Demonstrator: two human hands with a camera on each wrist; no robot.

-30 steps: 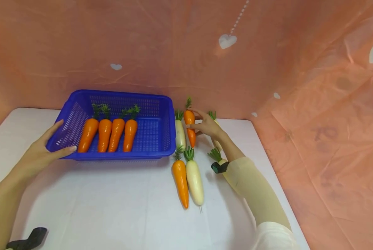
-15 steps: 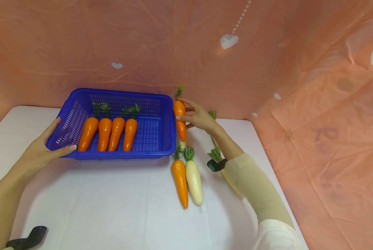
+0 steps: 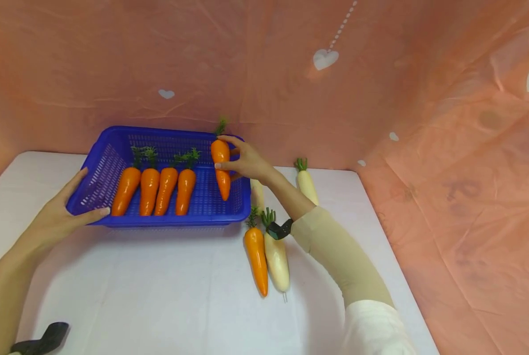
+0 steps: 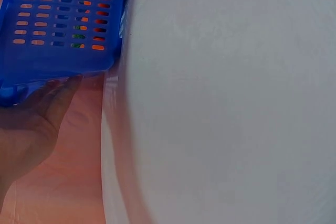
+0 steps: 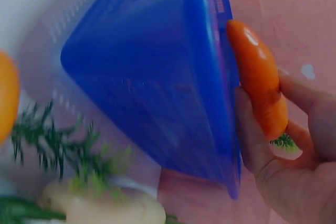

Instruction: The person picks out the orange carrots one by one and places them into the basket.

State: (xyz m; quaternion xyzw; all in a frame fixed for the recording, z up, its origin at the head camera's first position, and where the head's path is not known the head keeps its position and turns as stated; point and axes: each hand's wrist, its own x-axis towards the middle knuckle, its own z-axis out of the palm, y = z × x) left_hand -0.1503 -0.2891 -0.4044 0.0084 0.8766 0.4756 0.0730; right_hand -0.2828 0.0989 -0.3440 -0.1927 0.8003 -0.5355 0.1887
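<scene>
A carrot [image 3: 222,165] with a green top is pinched between the thumb and fingers of my right hand [image 3: 248,160], above the right end of a blue plastic basket [image 3: 166,220]. In the right wrist view the carrot [image 5: 257,77] shows just past the basket's rim [image 5: 207,66]. My left hand [image 3: 55,214] grips the basket's left end, thumb over the front corner; the left wrist view shows this hand [image 4: 31,129] against the basket's wall [image 4: 63,56]. Several carrots [image 3: 166,190] lie side by side inside the basket, tops toward the back.
Right of the basket, another carrot [image 3: 256,261] lies beside a white radish [image 3: 276,264] on the white table [image 3: 158,296]. A partly hidden radish [image 3: 257,195] sits against the basket's right side. Farther right is another radish [image 3: 306,185]. A peach curtain [image 3: 268,88] hangs behind.
My right hand has carried the carrot left, from beside the radishes, past the basket's right rim to above its inside. The left hand keeps its grip on the basket.
</scene>
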